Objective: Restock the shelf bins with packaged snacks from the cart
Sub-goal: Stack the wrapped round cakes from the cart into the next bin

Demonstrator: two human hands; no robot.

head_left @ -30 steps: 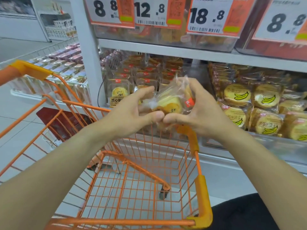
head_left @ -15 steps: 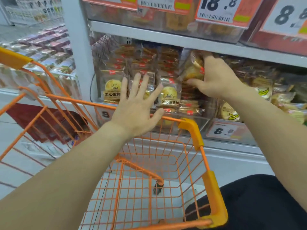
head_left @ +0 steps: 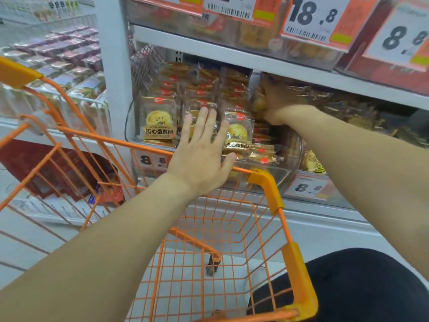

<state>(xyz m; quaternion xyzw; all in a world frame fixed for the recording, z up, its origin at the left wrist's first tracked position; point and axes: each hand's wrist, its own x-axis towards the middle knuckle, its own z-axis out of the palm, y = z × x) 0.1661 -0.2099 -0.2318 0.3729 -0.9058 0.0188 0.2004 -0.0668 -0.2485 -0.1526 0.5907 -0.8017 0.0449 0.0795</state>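
Orange wire forms the cart (head_left: pixel 232 228), which sits near the viewer with its far rim against the white shelf (head_left: pixel 232 55). Its basket shows only bare wire and the floor through it.

On the shelf, a clear bin (head_left: pixel 276 175) holds rows of snack packs (head_left: pixel 160 122) in clear wrap, each showing a round yellow pastry and dark printed lettering. The packs stand upright, stacked from the front of the bin to the far back.

The left hand (head_left: pixel 202 156) hovers over the cart's far rim with fingers straight and spread, palm toward the front packs. Whether the fingertips touch the wrap cannot be told.

The right hand (head_left: pixel 276 101) reaches far into the top right of the same bin, just under the upper shelf. It is dim and blurred there; its fingers seem curled against a pale pastry pack (head_left: pixel 258 102), but a firm grip cannot be told.

To the right, a second bin holds packs with a banana picture (head_left: pixel 313 162). Price tags (head_left: pixel 306 187) reading 8.8 hang on the bin fronts, and larger tags (head_left: pixel 313 17) hang from the shelf above.

Far left, another rack (head_left: pixel 69 56) carries purple and pale packs. A dark red box (head_left: pixel 60 168) lies on the floor beyond the cart. Dark cloth (head_left: pixel 371 287) fills the near right corner.
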